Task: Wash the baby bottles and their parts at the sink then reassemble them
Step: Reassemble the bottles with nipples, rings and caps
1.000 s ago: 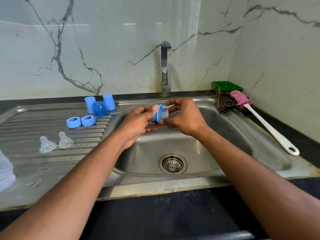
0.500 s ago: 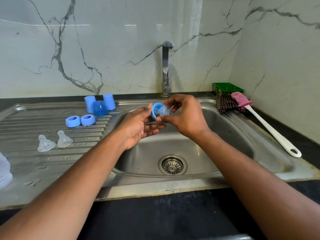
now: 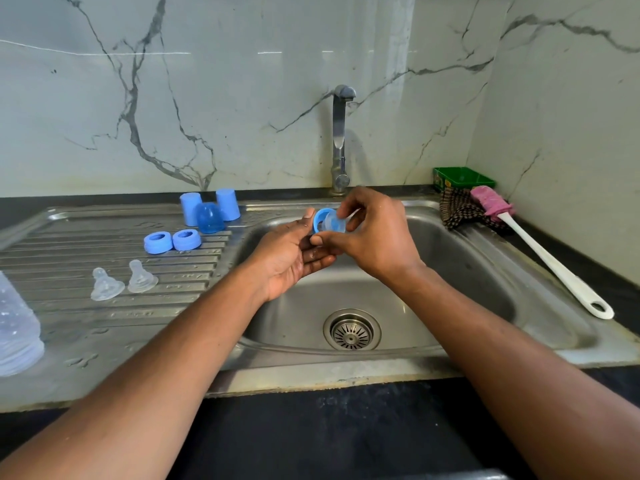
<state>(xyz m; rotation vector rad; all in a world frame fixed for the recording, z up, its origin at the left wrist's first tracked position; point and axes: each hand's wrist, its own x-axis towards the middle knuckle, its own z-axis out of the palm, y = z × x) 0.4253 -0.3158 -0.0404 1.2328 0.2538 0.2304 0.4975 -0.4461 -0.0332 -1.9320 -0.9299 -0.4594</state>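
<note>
Three blue caps (image 3: 210, 212), two loose rings (image 3: 172, 241), two teats (image 3: 123, 282); third ring (image 3: 325, 220) pinched by right hand (image 3: 375, 237), left hand (image 3: 289, 259) loosely open beneath.

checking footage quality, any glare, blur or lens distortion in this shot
Head view: window glare streaks the marble wall; wide-angle lens bows the sink rim; sharp overall, though the clear nipple in the blue ring, gripped by the right hand, is hard to resolve.
</note>
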